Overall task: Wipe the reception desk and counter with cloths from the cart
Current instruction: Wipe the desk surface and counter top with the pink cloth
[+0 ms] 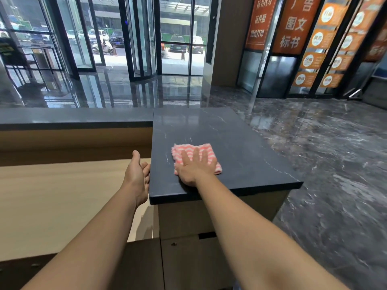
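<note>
A pink and white striped cloth lies flat on the dark stone counter. My right hand presses down on the cloth's near left part, palm flat and fingers spread. My left hand is open, thumb up, its fingers resting against the counter's left edge. Left of the counter, lower down, is the light wooden desk surface. The cart is not in view.
A long dark raised ledge runs along the far side of the wooden desk. Beyond it lie a glossy dark floor and glass revolving doors. Orange signs hang at the right.
</note>
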The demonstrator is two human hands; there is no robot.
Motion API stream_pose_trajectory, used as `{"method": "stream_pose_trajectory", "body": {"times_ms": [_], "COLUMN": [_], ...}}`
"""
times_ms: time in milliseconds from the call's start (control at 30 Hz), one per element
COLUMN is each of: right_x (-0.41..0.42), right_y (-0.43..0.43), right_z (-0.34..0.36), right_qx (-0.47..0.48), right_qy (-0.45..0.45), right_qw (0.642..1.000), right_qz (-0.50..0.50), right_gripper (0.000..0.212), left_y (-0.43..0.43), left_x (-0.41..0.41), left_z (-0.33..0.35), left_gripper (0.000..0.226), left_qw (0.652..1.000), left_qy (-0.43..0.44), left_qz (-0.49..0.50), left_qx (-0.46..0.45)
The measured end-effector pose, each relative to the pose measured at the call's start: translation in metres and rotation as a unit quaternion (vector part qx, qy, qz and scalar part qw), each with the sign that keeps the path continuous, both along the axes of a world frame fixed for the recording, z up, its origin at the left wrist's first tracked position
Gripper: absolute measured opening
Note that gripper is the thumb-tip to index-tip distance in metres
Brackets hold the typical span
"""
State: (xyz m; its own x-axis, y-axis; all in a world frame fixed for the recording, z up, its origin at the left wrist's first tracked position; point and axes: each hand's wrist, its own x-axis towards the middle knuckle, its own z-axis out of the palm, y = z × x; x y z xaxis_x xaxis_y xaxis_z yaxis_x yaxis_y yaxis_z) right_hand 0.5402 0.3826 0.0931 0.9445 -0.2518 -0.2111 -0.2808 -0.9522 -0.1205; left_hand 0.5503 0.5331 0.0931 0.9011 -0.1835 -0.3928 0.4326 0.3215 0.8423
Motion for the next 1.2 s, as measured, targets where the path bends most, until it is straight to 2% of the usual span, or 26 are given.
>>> {"method": "stream_pose_trajectory", "body": {"times_ms": [167,333,433,633,767,933,1200], "right_x": [-0.009,-0.013,-0.017,-0.033,-0.043,-0.039,-0.045], "right_y": [0.054,0.03,-0.007,-0.096,-0.117,-0.064,0.07], "right_z": [-0.006,-0.006,-0.005,-0.002,0.0,-0.002,-0.01], "right_qx": [0.012,0.011,0.008,-0.01,-0.003,0.001,-0.017], "right_qy": [-0.019,-0.027,-0.033,-0.017,-0.009,-0.025,-0.059], "right_qw": [0.995,0.991,0.995,1.0,0.997,0.995,0.996], "right_qz": [0.1,0.132,0.093,-0.021,-0.071,-0.1,0.062], "right_gripper": [0.059,0.056,0.055,0.056,0.055,0.058,0.065], "left_y": [-0.001,-0.004,-0.004,-0.008,0.002,0.011,0.007], "left_x": [-0.009,-0.015,-0.02,-0.025,-0.028,-0.033,-0.039], "left_z": [0.001,0.002,0.005,0.006,0.002,-0.002,-0.003], "left_gripper": [0.071,0.072,0.079,0.076,0.08,0.077,0.074], "left_qw": [1.0,0.999,0.999,0.998,0.999,1.0,0.999], "left_qy": [-0.024,-0.026,-0.007,-0.008,-0.008,-0.001,-0.002], "left_qz": [-0.02,-0.004,0.019,0.03,0.025,0.023,0.027], "left_qx": [0.005,0.035,0.047,0.053,0.04,0.013,-0.019]}}
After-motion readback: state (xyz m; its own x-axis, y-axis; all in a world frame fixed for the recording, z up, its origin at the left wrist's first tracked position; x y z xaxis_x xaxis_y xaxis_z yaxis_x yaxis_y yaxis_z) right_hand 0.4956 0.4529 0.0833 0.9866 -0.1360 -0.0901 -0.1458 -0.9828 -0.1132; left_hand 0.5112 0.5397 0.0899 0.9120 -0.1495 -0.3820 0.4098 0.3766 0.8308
